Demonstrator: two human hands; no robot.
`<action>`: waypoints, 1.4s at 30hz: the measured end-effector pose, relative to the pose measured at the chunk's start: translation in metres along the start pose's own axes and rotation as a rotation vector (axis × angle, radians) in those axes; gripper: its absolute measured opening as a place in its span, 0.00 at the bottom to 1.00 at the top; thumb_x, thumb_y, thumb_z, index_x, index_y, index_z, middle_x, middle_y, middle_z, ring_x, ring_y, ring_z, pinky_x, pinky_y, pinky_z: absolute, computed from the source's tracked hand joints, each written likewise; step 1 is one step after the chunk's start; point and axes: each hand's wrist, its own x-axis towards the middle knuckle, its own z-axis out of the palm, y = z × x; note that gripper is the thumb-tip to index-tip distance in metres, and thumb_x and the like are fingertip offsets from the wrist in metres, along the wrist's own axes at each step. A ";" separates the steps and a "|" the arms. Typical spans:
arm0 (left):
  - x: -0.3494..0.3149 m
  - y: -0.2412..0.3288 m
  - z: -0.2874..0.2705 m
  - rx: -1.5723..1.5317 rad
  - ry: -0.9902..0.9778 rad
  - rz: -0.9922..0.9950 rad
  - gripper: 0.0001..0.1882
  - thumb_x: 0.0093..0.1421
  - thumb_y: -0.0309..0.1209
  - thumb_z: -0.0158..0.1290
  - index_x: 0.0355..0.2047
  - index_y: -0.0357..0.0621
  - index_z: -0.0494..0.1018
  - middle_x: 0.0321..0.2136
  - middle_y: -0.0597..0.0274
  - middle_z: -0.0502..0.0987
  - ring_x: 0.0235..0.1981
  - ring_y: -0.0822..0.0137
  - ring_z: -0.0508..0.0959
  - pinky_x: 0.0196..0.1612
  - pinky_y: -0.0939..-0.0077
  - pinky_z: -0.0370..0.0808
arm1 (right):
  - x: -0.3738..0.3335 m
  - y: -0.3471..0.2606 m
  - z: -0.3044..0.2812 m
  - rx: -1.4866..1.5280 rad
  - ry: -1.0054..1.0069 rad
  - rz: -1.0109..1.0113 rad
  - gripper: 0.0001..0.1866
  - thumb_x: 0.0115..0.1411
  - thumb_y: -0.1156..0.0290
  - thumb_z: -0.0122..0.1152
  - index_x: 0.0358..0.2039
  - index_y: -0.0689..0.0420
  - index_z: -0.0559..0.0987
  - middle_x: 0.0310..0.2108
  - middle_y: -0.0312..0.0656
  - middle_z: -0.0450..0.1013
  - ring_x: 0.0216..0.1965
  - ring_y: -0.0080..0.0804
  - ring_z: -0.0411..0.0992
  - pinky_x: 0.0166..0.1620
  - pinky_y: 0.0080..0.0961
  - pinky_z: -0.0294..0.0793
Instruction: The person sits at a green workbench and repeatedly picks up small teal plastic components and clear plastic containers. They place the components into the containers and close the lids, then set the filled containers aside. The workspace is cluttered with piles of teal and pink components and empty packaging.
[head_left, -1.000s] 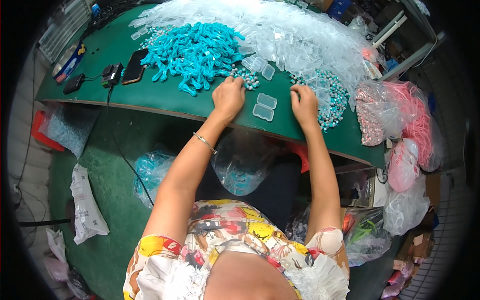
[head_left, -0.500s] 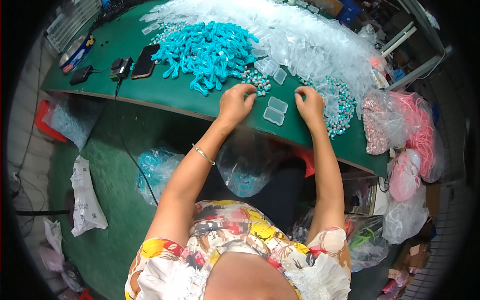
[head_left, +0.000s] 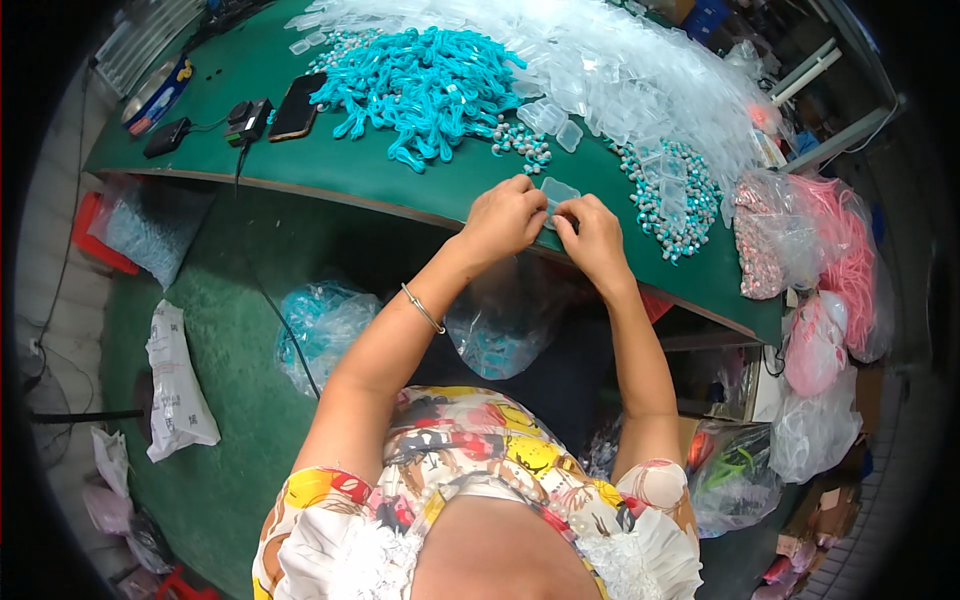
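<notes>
A small clear plastic case (head_left: 560, 190) with its lid folded back lies near the table's front edge, its near half mostly covered by my hands. My left hand (head_left: 508, 215) reaches the case from the left, fingertips pinched together over it; what they grip is hidden. From the other side, my right hand (head_left: 592, 240) has its thumb and fingers drawn together at the case's right part, and its contents cannot be made out either. Just beyond my left hand sits a small heap of grey-and-teal bead-like pieces (head_left: 522, 146). A larger spread of these pieces (head_left: 683, 215) lies right of my right hand.
Bundled teal cords (head_left: 420, 90) form a pile at the back left, beside a phone (head_left: 297, 106) and a black device (head_left: 247, 120). Many clear cases (head_left: 620, 70) are heaped along the back. Bags of pink cords (head_left: 835, 230) stand at the right end of the green table (head_left: 340, 170).
Both hands have come together over the clear case, the left moving right and the right moving left. The case's near half is now covered. The view has shifted slightly.
</notes>
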 end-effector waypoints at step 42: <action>-0.014 0.002 -0.008 -0.113 0.034 -0.071 0.29 0.47 0.34 0.66 0.49 0.44 0.68 0.30 0.62 0.75 0.35 0.57 0.77 0.38 0.61 0.74 | 0.041 0.020 -0.035 0.388 -0.272 -0.095 0.12 0.50 0.80 0.60 0.37 0.61 0.77 0.27 0.37 0.74 0.29 0.22 0.73 0.36 0.22 0.72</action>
